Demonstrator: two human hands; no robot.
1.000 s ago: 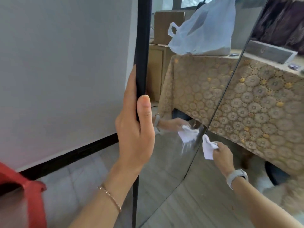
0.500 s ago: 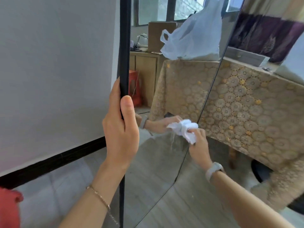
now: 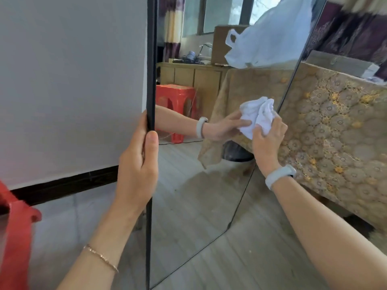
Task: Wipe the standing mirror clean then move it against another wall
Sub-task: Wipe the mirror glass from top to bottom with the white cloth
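Observation:
The standing mirror (image 3: 188,195) is tall with a thin black frame and stands upright in front of me, seen at a slant. My left hand (image 3: 138,164) grips its near left frame edge at mid height. My right hand (image 3: 267,141) presses a crumpled white cloth (image 3: 259,117) against the glass near the mirror's right edge. The glass reflects my right arm, the cloth, a red stool and a cabinet.
A table under a gold patterned cloth (image 3: 335,132) stands close behind the mirror on the right, with a white plastic bag (image 3: 278,34) on it. A red plastic stool (image 3: 14,237) is at my lower left. A white wall (image 3: 69,80) with a black skirting runs behind.
My right hand has carried the cloth up along the mirror's right edge and onto the glass. My left hand keeps its hold on the frame. My view has shifted right and up.

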